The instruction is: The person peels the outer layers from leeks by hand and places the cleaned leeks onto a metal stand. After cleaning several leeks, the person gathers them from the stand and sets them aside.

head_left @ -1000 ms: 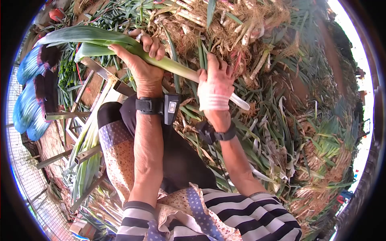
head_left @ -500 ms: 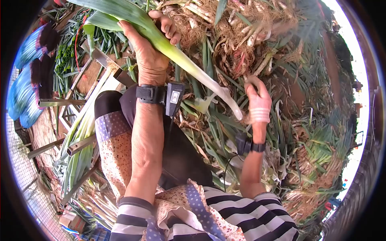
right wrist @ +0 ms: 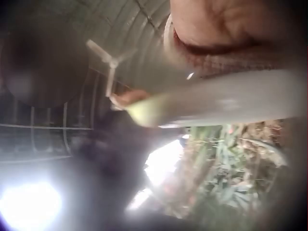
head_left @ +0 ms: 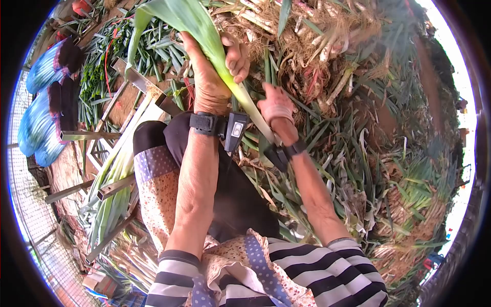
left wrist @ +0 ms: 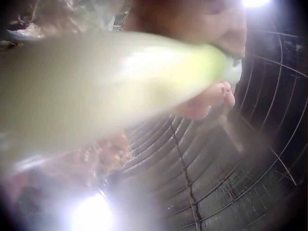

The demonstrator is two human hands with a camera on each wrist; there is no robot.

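My left hand (head_left: 208, 84) grips a leek (head_left: 245, 102) where its green leaves meet the pale shank, thumb on one side and fingers curled on the other. The leaves rise up and left; the white shank slants down to the right. Beside the shank is my right hand (head_left: 277, 104), fingers partly extended and a pale band around the palm. The shank's lower end is hidden near the right wrist camera. In the left wrist view the leek (left wrist: 120, 86) fills much of the picture, blurred. The right wrist view has the shank (right wrist: 226, 98) passing close by the banded palm.
A heap of leeks with brown roots (head_left: 307, 46) lies ahead. Loose leaves and husks (head_left: 353, 179) cover the ground at right. At left stand a metal frame (head_left: 115, 190) holding several leeks (head_left: 115, 204) and blue plastic-covered bundles (head_left: 43, 123).
The right hand leaves the white shank, swings out to the right, then comes back beside it. The left hand has shifted right, and the leek now points more steeply down.
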